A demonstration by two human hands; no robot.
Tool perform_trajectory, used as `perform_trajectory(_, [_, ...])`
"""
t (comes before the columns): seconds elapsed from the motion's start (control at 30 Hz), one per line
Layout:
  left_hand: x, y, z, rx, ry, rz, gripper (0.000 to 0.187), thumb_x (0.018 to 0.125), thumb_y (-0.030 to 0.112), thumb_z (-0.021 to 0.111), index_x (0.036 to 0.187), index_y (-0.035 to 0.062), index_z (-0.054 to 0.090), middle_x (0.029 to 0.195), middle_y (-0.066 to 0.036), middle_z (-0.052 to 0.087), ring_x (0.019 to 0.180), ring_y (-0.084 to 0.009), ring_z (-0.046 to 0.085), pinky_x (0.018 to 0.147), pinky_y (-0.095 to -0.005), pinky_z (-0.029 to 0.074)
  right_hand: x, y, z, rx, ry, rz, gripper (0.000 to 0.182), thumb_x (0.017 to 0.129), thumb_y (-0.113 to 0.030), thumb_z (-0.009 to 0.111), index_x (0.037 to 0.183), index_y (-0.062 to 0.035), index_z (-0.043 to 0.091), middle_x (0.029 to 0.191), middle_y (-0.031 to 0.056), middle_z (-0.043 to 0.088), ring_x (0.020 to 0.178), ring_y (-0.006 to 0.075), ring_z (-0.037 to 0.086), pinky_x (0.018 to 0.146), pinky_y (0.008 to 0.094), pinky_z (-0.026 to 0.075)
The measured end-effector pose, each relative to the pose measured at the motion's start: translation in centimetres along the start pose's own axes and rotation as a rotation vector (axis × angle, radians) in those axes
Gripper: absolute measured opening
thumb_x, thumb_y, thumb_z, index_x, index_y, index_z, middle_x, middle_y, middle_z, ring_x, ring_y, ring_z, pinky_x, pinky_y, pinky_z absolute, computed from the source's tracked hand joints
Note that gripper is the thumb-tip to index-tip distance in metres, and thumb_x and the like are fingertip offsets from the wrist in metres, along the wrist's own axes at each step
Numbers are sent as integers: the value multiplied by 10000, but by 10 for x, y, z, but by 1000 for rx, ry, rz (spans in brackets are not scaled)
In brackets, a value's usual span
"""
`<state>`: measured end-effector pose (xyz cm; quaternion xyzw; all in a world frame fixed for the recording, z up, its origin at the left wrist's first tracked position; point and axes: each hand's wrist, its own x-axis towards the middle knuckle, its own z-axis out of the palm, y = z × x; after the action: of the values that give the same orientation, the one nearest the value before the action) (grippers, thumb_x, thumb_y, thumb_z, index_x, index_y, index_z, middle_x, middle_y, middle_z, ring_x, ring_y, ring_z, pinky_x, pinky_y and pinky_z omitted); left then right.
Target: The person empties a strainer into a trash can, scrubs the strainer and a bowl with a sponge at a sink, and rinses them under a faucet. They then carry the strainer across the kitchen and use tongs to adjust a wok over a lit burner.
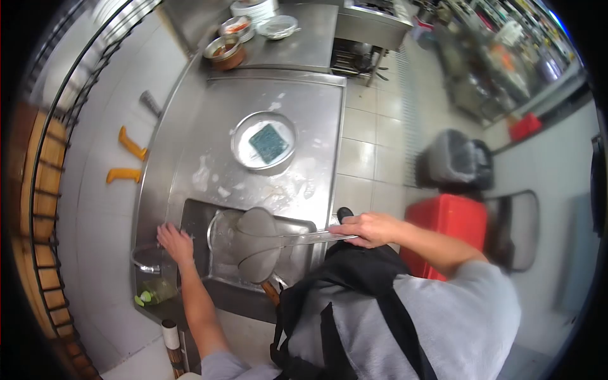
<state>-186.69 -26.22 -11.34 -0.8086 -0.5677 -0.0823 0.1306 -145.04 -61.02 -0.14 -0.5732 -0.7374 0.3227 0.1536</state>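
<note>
My right hand (368, 229) is closed around the long metal handle of a round fine-mesh strainer (256, 250), whose head hangs over the sink (304, 227). My left hand (175, 243) is stretched out at the sink's left edge, fingers apart and holding nothing. Just below it is the curved metal tap (147, 268). Inside the sink lies a metal pan or tray (220, 229), partly covered by the strainer. A wooden handle (271, 293) sticks out at the near rim. On the wet drainboard, a round metal bowl (239, 158) holds suds and a green scouring pad (268, 144).
A copper-coloured pot (227, 56), stacked plates (254, 9) and a lidded container (277, 27) stand on the far counter. Yellow handles (123, 175) are at the left wall. A green-capped bottle (145, 296) is beside the tap. A red bin (446, 221) and grey bin (451, 155) are at right.
</note>
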Motion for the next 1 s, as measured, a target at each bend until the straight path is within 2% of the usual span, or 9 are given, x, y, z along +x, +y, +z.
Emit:
perform_trajectory(0.2, [-4,0,21,70,62,-45,617,752,186,611,1298,-19,408,1370,-233,360,1294,-359,312,1089,-469,221,-18,0,-4,28,195,-79,586,754,-98,610,1316,-125,447,984,106,601,824,316,601,681,419,486])
perform_trajectory(0.3, [5,-2,40,315,122,-37,420,714,277,612,1054,34,574,1222,-207,493,1163,-338,444,969,-451,354,-49,-10,-3,101,318,41,570,732,-75,605,1287,-114,479,1004,99,625,821,308,612,687,409,496])
perform_trajectory(0.37, [14,-5,43,322,162,15,409,704,301,621,1012,34,591,1119,-198,534,1077,-345,494,910,-447,392,-70,-16,7,150,382,117,554,725,-57,596,1268,-103,498,1029,103,641,833,305,619,707,401,503])
perform_trajectory(0.43, [24,4,23,319,-148,-173,431,703,330,634,1012,32,601,1032,-188,546,1019,-348,514,882,-442,410,-91,-11,20,341,532,388,512,715,-38,576,1223,-90,536,989,92,662,808,286,633,719,376,509])
perform_trajectory(0.53, [24,7,12,327,-220,-128,472,723,349,637,1060,22,587,986,-172,535,978,-355,514,861,-441,417,-135,17,54,298,808,460,471,727,-32,562,1193,-100,559,970,93,667,790,279,635,728,360,509])
perform_trajectory(0.6, [27,-22,32,286,-255,-12,535,746,362,631,1155,25,558,1171,-205,494,1078,-387,485,945,-459,387,-167,23,56,283,959,573,459,735,-23,555,1184,-113,566,951,112,660,792,286,633,729,356,504])
perform_trajectory(0.73, [24,-39,35,379,-456,34,664,756,378,626,1299,29,468,1474,-221,187,1293,-405,321,1094,-431,265,-244,38,19,-11,1367,602,507,729,44,570,1221,-78,548,906,129,652,772,255,635,719,329,506])
perform_trajectory(0.83, [29,-44,34,362,-677,123,584,756,317,601,1229,-11,506,1352,-229,350,1216,-376,383,1032,-424,307,-323,60,-14,-386,1561,642,510,760,44,583,1253,-82,541,908,120,654,757,215,631,707,304,509])
perform_trajectory(1.0, [-26,10,20,-72,-631,-59,403,737,219,559,1053,-30,587,1031,-200,538,903,-329,513,813,-415,404,-461,62,-68,-775,1740,924,477,785,44,583,1249,-61,544,862,96,646,686,192,602,634,297,495])
